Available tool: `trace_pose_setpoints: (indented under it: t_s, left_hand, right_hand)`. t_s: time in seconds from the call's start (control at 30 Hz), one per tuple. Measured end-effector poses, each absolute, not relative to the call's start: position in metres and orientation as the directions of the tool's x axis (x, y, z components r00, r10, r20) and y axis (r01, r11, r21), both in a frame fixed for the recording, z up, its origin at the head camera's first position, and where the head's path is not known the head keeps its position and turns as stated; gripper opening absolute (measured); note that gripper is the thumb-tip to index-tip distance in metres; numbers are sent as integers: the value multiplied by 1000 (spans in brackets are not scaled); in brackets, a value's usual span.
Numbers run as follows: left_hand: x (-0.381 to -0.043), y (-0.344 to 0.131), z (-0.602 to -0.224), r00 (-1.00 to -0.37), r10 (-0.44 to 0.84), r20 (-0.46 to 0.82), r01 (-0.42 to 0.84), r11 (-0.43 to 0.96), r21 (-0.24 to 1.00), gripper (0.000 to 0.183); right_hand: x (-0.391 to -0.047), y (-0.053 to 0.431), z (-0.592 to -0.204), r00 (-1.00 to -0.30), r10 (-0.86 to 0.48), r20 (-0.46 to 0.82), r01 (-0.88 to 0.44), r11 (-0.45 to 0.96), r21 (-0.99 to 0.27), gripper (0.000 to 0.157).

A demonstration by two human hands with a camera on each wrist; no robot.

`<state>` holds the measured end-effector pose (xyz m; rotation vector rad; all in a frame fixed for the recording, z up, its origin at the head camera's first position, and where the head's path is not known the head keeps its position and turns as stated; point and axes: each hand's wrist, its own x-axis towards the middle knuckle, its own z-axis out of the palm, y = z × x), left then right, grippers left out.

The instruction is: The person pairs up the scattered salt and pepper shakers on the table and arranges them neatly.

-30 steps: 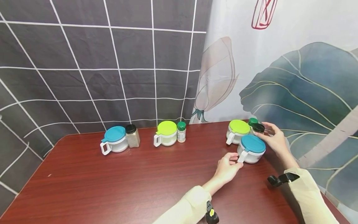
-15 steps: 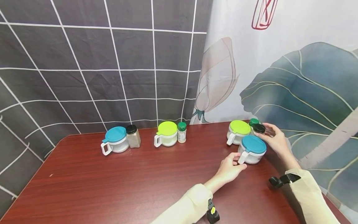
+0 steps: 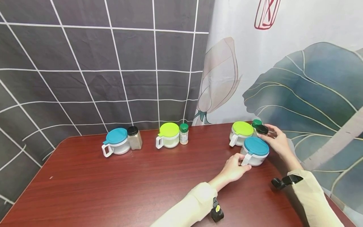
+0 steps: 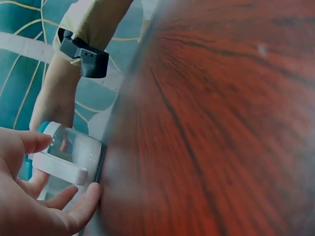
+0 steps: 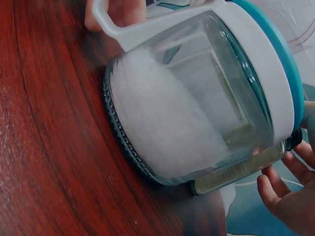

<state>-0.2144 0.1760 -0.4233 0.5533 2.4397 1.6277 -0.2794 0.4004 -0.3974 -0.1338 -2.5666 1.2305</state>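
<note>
A blue-lidded glass seasoning jar [image 3: 256, 149] with a white handle stands upright at the right of the table, partly filled with white granules [image 5: 152, 118]. My left hand [image 3: 233, 168] holds its handle [image 4: 61, 168], fingers on either side of it. Just behind it is a black-capped spice jar [image 3: 262, 130], mostly hidden in the head view. My right hand [image 3: 279, 143] grips that spice jar near the cap, and its fingers [image 5: 275, 189] curl at the glass. A green-lidded seasoning jar [image 3: 241, 134] and a green-capped spice bottle [image 3: 256, 123] stand close beside them.
Further left along the back edge stand another green-lidded jar [image 3: 169, 135] with a green-capped bottle [image 3: 184, 134]. Beyond these are another blue-lidded jar [image 3: 117, 142] and a black-capped spice jar [image 3: 134, 138]. Curtains hang behind the red-brown table [image 3: 113, 189].
My left hand has shifted slightly right and closed in on the handle of the blue-lidded jar. The right hand and the jars have stayed in place.
</note>
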Motion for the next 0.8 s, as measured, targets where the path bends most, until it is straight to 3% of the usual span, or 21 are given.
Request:
trace_pose_setpoints:
  t_s: [0.47, 0.8]
  left_hand:
    - [-220, 171, -421, -960, 272, 65, 157, 332, 930, 25]
    - [-221, 169, -424, -961, 248, 120, 200, 329, 923, 25]
  right_hand:
    - [-278, 400, -399, -932, 245, 267, -50, 643, -764, 61]
    - [-279, 397, -402, -928, 266, 259, -51, 600, -799, 59]
